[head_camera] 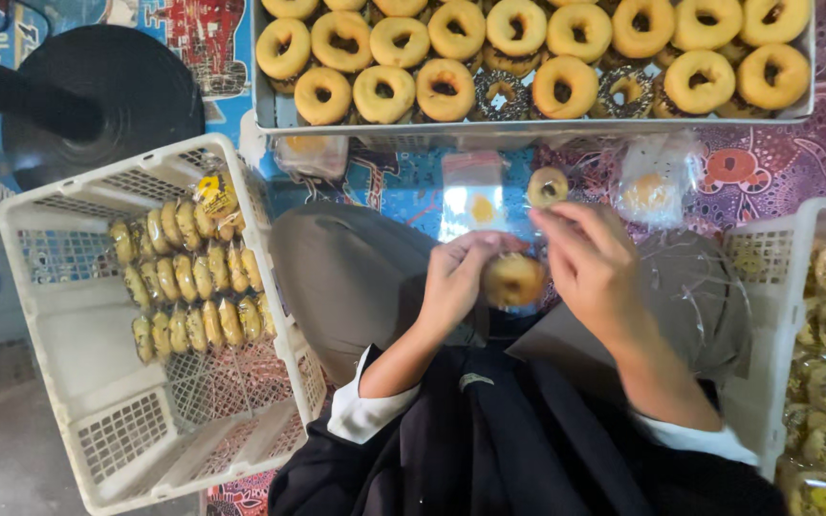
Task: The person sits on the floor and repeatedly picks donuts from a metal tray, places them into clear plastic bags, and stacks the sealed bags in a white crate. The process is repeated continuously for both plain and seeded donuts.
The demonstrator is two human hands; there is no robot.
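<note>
Both hands meet over the lap: left hand (pixel 453 277) and right hand (pixel 590 268) grip a doughnut (pixel 514 279) between them, white basket (pixel 40 315) at left, full tray (pixel 528 129) beyond.

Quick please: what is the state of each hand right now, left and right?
Left hand: closed around a doughnut, holding it.
Right hand: fingers pinched on a clear plastic bag above the doughnut.

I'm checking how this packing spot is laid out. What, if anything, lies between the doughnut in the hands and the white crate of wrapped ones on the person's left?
Nothing visible blocks it. The doughnut sits between the left hand and right hand. Only the person's grey-clad knee lies between it and the white crate, low enough to pass over.
</note>
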